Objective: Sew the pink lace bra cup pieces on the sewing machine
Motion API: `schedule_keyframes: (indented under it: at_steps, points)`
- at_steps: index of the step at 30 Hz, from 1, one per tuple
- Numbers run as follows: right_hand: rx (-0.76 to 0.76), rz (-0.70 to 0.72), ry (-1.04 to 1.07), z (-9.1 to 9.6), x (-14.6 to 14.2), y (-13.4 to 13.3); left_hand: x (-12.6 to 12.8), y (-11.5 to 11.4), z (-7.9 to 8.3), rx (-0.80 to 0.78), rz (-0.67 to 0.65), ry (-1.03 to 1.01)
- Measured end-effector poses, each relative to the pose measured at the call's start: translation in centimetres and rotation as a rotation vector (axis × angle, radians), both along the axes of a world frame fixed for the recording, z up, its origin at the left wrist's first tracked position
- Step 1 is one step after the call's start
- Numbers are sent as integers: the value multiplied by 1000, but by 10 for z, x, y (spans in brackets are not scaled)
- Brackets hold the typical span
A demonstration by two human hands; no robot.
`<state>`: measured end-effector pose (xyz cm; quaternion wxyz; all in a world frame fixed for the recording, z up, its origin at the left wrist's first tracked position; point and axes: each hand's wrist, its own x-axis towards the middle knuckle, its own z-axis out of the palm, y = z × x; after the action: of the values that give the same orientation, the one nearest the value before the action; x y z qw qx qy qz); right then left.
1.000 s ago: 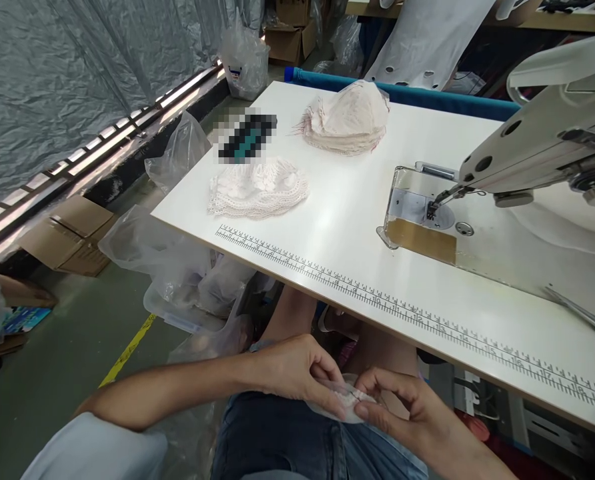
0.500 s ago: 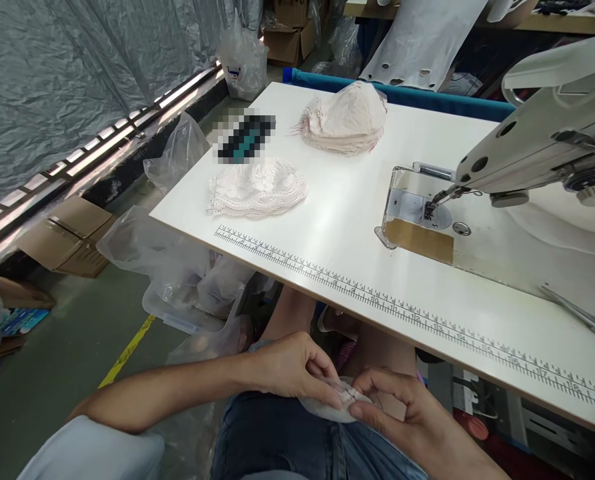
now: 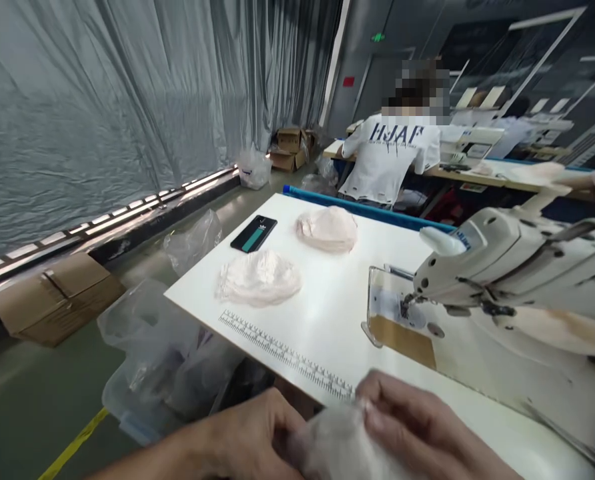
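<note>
Both my hands are at the bottom of the view, in front of the table edge. Between them is a thin white fabric cup [image 3: 335,437], smeared by motion. My left hand [image 3: 257,433] grips its left side with the fingers curled under. My right hand [image 3: 417,420] pinches its upper right edge between thumb and fingertips. Beyond them, on the white sewing table [image 3: 322,320], lies a stack of white lace fabric cups [image 3: 260,277]. A pinkish stack of fabric cups [image 3: 327,229] rests farther back.
A sewing machine [image 3: 477,260] stands at the right, with blurred scissors [image 3: 567,430] near its front. A dark phone [image 3: 254,233] lies at the table's left edge. Plastic bags [image 3: 152,340] and a cardboard box [image 3: 57,297] are on the left. A person [image 3: 390,157] sits ahead.
My view has tilted up, bringing the person ahead into sight. My hands have risen from my lap towards the table edge, still holding the fabric cup.
</note>
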<state>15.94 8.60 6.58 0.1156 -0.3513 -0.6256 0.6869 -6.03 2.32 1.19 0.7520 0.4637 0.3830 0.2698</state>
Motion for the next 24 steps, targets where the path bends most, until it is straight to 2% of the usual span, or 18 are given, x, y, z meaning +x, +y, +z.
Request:
schedule_keyframes:
  at_steps: [2,4,6,8,10,12,14,16,18,20,22,24]
  points:
    - [98,-190,95,12,-15,31,-15,19,13,-10,212,-183]
    - [201,-420,213,18,-33,69,-30,48,26,81,408,-414]
    - [273,-543,278,19,-50,114,-41,87,38,181,470,-538]
    - [363,-698,314,14,-66,162,-46,135,45,272,435,-451]
    - [435,-830,296,5,-77,208,-43,187,48,379,593,-186]
    - [486,-934,243,-5,-83,247,-36,236,50,421,652,-86]
    - [546,-1020,174,-12,-84,277,-26,276,54,477,690,4]
    - [609,-1090,91,-14,-82,299,-17,305,60,531,724,128]
    - [664,-1133,-2,-16,-79,313,-12,320,67,584,757,288]
    - [711,-1143,-89,-18,-77,320,-12,320,71,641,766,457]
    - [760,-1137,-155,-24,-77,316,-19,305,73,694,715,608]
    - [825,-1075,-184,-31,-79,300,-30,277,74,735,590,720]
